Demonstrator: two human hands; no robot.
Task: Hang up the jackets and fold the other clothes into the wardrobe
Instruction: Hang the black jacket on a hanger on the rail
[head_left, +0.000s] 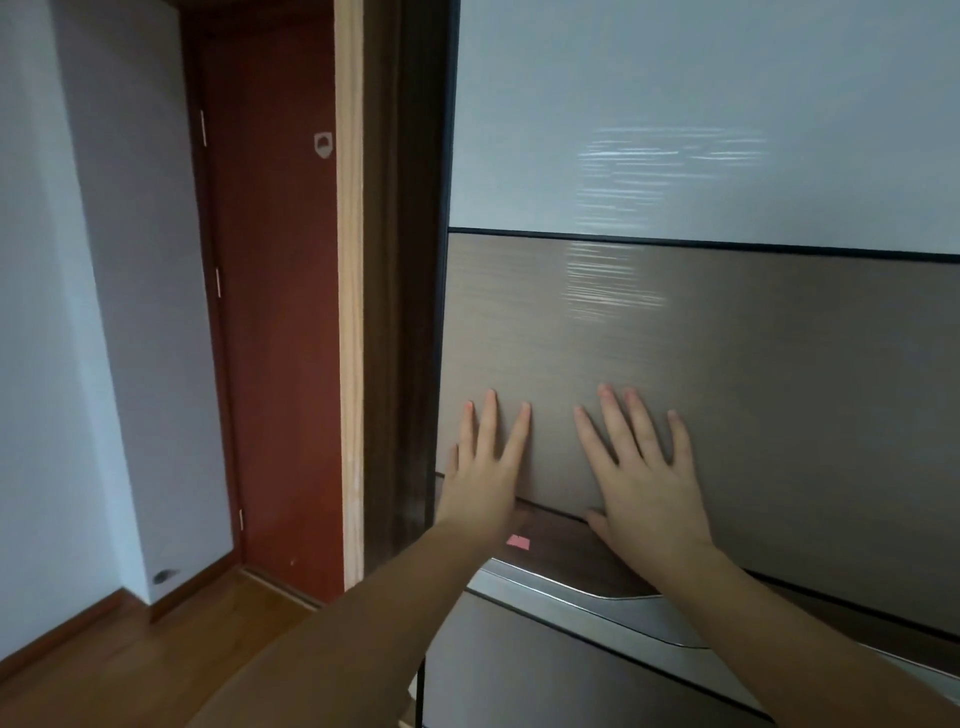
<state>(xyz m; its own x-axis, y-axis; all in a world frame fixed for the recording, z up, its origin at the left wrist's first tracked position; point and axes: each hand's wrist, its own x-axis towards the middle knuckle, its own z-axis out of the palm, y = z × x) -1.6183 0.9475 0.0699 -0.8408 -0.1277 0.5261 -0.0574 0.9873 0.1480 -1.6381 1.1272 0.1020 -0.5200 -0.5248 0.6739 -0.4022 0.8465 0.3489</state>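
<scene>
**Both palms flat on the wardrobe door**

The wardrobe (727, 395) fills the right of the view, its front made of stacked panels. The upper panel (701, 104) is pale, smooth and glossy, with a streaked reflection of light. A thin dark strip (675, 240) separates it from the brown panel (779, 364) below, which has a fine brushed horizontal grain. Under that runs a dark wood-toned band with a small pink sticker (518, 542), then a curved silver metal rail (649, 608).

The left hand (485, 488) lies flat near the brown panel's lower left corner, fingers straight and spread, gripping nothing. The right hand (649, 493) lies just beside it, also flat with fingers fanned, its thumb on the panel's lower edge. Both bare forearms reach up from the bottom of the view.

Left of the wardrobe stands a light wooden upright (349, 312), raw-grained, and beyond it a closed red-brown door (275, 312) with small hinges and a shield-shaped sticker (323, 145). A plain white wall (52, 260) meets a warm wooden floor (104, 665) along a brown skirting board, where a small round doorstop (163, 576) sits.
</scene>
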